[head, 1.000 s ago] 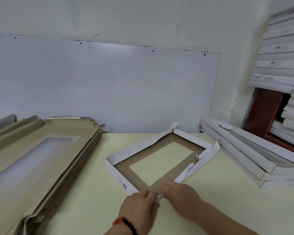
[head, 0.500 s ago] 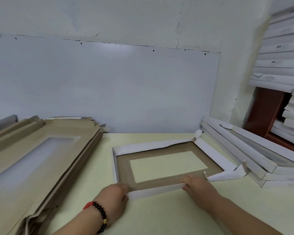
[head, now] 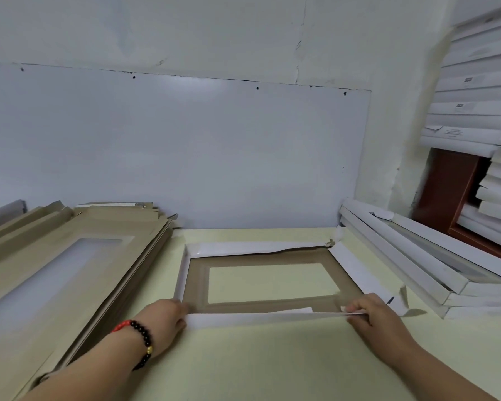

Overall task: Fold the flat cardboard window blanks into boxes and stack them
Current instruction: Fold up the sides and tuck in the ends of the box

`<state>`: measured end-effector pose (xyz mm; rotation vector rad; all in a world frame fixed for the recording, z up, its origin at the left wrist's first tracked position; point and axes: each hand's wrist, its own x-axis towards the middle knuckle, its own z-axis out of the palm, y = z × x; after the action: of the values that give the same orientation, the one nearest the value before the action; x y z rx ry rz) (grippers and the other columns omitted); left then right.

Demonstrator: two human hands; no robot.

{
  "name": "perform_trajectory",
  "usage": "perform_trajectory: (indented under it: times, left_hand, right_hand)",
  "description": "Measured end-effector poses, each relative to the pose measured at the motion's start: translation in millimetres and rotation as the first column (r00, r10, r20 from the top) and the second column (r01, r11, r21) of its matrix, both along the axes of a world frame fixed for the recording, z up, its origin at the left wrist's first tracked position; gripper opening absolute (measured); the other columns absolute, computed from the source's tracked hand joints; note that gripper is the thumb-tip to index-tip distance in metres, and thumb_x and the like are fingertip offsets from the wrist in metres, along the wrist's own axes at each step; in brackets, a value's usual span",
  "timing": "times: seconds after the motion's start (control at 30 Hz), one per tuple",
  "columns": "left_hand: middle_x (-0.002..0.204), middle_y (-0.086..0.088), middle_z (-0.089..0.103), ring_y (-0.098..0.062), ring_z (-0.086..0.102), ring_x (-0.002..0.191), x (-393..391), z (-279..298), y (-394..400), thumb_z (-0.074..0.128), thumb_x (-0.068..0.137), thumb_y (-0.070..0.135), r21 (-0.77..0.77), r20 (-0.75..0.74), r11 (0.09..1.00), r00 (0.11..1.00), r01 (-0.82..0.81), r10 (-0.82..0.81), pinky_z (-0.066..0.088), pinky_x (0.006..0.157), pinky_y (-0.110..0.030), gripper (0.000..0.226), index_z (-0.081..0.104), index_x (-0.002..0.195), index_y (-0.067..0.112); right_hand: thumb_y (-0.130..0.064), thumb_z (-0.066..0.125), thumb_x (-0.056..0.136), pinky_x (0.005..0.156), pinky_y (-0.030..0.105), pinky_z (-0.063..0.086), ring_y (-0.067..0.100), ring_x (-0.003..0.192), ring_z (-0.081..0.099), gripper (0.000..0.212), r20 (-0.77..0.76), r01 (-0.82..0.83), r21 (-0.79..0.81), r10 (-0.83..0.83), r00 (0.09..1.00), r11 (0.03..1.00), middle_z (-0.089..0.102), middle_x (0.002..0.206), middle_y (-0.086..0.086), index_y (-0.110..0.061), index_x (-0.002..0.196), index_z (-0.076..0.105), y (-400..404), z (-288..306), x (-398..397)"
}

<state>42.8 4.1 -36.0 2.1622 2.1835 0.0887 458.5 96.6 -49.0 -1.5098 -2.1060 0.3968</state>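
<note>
Folding is the step I read here: one window blank lies brown side up on the pale yellow table, between the pile of unfolded brown blanks on the left and the folded white boxes stacked on the right. My left hand sits at the near-left corner with its fingers curled over the end of the near flap, thumb underneath as far as I can tell, so it grips that flap. My right hand pinches the same flap at the near-right corner, fingertips on top of the white edge. The flap is lifted only a little off the table, not yet upright. The far flap and the right side flap lean outward, showing white faces, and the far-right corner looks torn or crumpled; the left flap stands steeper. My judgement is that the box is partway formed, with none of the corners locked. Next I would raise the near flap evenly from both ends along its crease, then tuck the small corner tab at the right into the side wall. Uneven lift could buckle the long thin panel, and the damaged far corner may not hold its tab.
</note>
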Motion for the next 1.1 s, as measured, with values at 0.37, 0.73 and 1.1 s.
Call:
perform_trajectory:
  times: [0.37,0.73,1.1]
  left_hand:
    - [0.117,0.008,0.055,-0.017,0.050,0.109,-9,-10,8,0.034,0.096,0.018,0.028,-0.147,0.999,0.989,0.036,-0.031,0.042,0.088,-0.027,0.042,0.045,0.133,0.033]
    - [0.121,0.008,0.047,-0.024,0.030,0.127,43,-12,12,0.024,0.074,0.000,0.116,-0.220,0.992,0.973,-0.048,0.073,0.002,0.114,-0.049,0.058,0.046,0.122,0.025]
    - [0.120,-0.006,0.052,-0.028,0.037,0.119,174,-24,35,0.029,0.085,0.007,0.175,-0.091,0.972,0.985,0.158,-0.144,0.016,0.104,-0.048,0.039,0.049,0.117,0.016]
  right_hand:
    - [-0.011,0.040,0.082,0.060,0.029,0.030,0.018,0.079,0.047,0.025,0.776,-0.029,0.030,-0.005,0.631,0.999,0.050,0.079,-0.007,-0.029,0.087,0.057,8,26,-17]
    - [-0.027,0.031,0.101,0.077,0.028,0.039,0.014,0.100,0.049,0.034,0.551,-0.141,-0.122,0.185,0.814,0.982,0.047,0.105,-0.009,-0.028,0.127,0.052,24,9,-15]
    - [-0.031,0.032,0.100,0.068,0.023,0.034,0.013,0.095,0.050,0.021,0.519,-0.190,-0.196,0.266,0.812,0.962,0.048,0.096,-0.016,-0.039,0.092,0.050,2,7,-40]
